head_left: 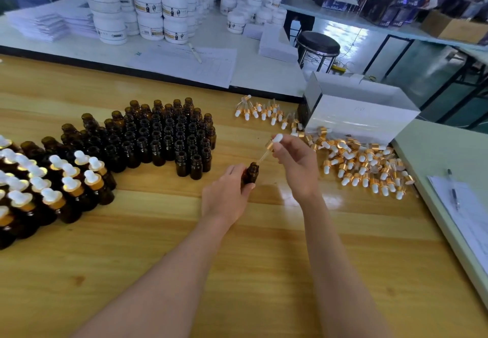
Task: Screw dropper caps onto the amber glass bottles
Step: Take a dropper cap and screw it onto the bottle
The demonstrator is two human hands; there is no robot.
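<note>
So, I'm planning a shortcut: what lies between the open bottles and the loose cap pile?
Head view: the left hand gripping one amber bottle, the right hand pinching a dropper cap above it; otherwise bare table.

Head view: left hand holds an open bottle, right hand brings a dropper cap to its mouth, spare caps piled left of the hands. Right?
One slip: the head view shows the spare caps piled right of the hands. The rest holds: left hand holds the open bottle, right hand brings the dropper cap to its mouth.
</note>
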